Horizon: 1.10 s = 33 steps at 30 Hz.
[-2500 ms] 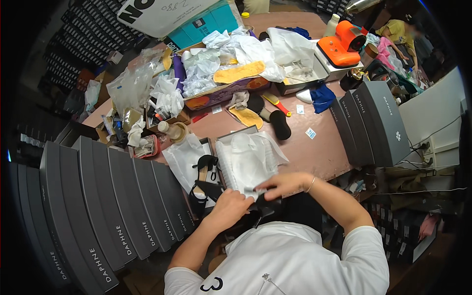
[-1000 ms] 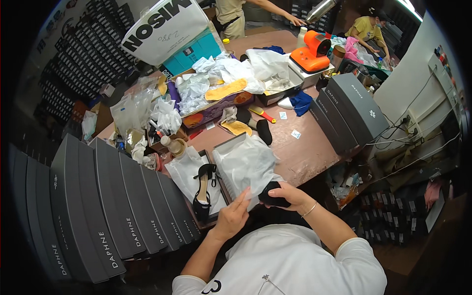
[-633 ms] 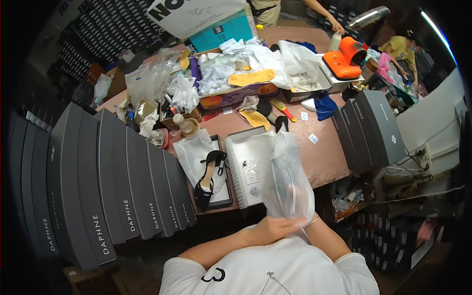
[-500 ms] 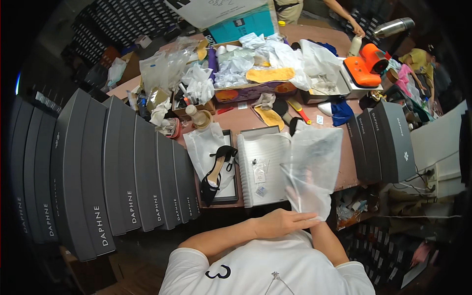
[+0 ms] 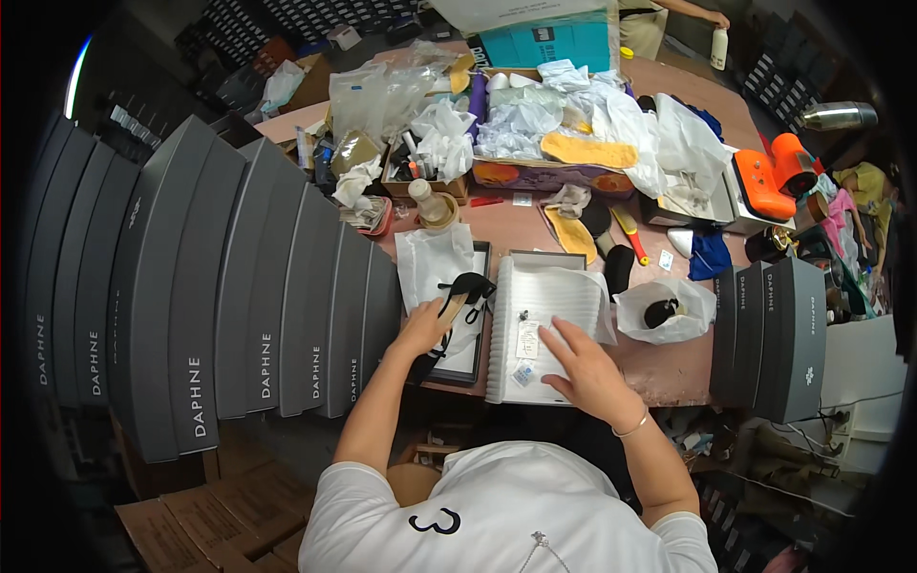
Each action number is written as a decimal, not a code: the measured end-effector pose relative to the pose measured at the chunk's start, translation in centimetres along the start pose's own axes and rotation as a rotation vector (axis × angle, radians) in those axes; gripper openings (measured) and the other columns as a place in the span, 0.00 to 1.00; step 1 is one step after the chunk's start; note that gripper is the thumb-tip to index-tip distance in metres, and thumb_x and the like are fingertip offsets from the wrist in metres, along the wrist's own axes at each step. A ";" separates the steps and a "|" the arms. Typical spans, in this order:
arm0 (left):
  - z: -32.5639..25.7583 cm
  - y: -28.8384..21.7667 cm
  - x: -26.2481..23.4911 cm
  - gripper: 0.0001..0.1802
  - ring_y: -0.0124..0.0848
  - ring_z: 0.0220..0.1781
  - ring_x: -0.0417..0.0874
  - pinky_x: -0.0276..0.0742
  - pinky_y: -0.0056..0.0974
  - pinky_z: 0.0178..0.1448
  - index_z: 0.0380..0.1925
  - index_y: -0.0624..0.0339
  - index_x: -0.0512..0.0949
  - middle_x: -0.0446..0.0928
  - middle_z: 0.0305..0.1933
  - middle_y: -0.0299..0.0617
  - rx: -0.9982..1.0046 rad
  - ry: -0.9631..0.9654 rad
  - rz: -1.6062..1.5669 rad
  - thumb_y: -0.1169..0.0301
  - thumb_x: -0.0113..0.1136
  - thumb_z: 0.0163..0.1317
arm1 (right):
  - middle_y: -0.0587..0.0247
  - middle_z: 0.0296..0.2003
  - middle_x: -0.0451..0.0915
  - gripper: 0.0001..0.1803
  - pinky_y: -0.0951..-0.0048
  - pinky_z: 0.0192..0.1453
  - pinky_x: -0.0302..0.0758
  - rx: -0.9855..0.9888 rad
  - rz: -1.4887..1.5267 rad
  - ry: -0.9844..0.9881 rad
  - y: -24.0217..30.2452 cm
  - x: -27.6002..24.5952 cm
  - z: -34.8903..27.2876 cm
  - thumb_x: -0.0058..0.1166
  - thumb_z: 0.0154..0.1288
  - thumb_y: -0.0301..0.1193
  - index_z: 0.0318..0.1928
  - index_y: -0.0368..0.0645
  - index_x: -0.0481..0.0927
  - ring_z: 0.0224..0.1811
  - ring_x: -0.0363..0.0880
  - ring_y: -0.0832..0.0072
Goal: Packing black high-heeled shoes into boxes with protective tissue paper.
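My left hand (image 5: 422, 329) is closed round the middle of a black strappy sandal (image 5: 470, 285), which lies over white tissue in a dark shoebox part (image 5: 479, 368). Part of the sandal is hidden by the hand. Beside it stands a second shoebox part lined with white ribbed paper (image 5: 508, 372), where a small printed tag (image 5: 526, 339) and a small sachet (image 5: 523, 373) lie. My right hand (image 5: 587, 372) hovers over or rests on this paper, fingers spread and holding nothing. To its right, a translucent white bag (image 5: 635, 325) surrounds something black (image 5: 661, 312).
Tall stacks of dark grey shoeboxes (image 5: 239, 296) line the left, with a smaller stack (image 5: 778, 334) at right. Behind are a carton heaped with wrapping (image 5: 535, 119), a brush (image 5: 629, 234), a bottle (image 5: 432, 202) and an orange device (image 5: 764, 181). Another person's hand holds a bottle (image 5: 718, 48).
The white bag, earlier raised between my hands, now sits on the table at right. My left hand has moved to the sandal, my right over the ribbed paper. The view has shifted.
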State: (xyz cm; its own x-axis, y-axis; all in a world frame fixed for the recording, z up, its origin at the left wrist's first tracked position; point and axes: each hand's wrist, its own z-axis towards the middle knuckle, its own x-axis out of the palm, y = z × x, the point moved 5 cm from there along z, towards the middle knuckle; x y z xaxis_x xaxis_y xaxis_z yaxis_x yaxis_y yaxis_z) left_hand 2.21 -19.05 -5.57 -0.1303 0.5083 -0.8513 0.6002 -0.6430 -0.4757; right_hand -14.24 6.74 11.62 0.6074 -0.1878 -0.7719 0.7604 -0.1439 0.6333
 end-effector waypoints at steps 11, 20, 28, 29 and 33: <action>-4.8 -9.3 -5.5 0.15 0.42 0.40 0.83 0.75 0.37 0.46 0.44 0.62 0.80 0.81 0.38 0.54 0.298 0.710 -0.220 0.72 0.58 0.56 | 0.47 0.59 0.67 0.41 0.49 0.65 0.61 -0.489 -0.583 0.111 4.8 2.7 4.0 0.59 0.53 0.33 0.69 0.56 0.59 0.55 0.73 0.57; 7.5 -0.2 -7.3 0.36 0.54 0.40 0.81 0.77 0.48 0.46 0.67 0.62 0.54 0.80 0.40 0.59 -0.203 -0.274 -0.207 0.69 0.57 0.61 | 0.45 0.39 0.75 0.48 0.59 0.45 0.75 0.037 0.235 0.565 -2.7 1.6 -2.3 0.60 0.57 0.46 0.70 0.40 0.51 0.39 0.78 0.48; 9.1 -1.4 -7.1 0.11 0.53 0.45 0.81 0.74 0.51 0.45 0.40 0.59 0.81 0.79 0.45 0.54 -0.214 -0.356 -0.088 0.68 0.56 0.60 | 0.56 0.48 0.75 0.43 0.71 0.56 0.70 0.360 0.974 0.257 -3.4 2.8 -5.9 0.62 0.59 0.32 0.68 0.35 0.51 0.48 0.74 0.73; 7.4 -3.4 -7.9 0.11 0.50 0.42 0.81 0.75 0.48 0.42 0.39 0.60 0.81 0.80 0.42 0.53 -0.047 -0.394 -0.122 0.67 0.56 0.61 | 0.57 0.48 0.75 0.43 0.71 0.57 0.70 0.371 1.047 0.218 -2.5 2.2 -5.8 0.62 0.58 0.32 0.68 0.35 0.51 0.49 0.74 0.73; 0.5 -10.0 -11.5 0.14 0.43 0.30 0.80 0.74 0.43 0.35 0.35 0.63 0.79 0.77 0.30 0.50 0.205 -0.370 -0.397 0.61 0.58 0.62 | 0.53 0.48 0.75 0.44 0.71 0.56 0.71 0.267 1.467 0.348 1.9 -1.5 -4.7 0.65 0.53 0.35 0.66 0.36 0.55 0.47 0.75 0.71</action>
State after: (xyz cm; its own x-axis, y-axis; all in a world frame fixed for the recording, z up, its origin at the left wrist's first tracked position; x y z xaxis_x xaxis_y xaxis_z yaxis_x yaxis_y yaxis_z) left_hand -2.65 -18.73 8.82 -0.6039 0.5226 -0.6019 0.2886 -0.5606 -0.7762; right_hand -12.59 11.35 13.71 0.8138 -0.0918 0.5739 -0.5790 -0.2127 0.7871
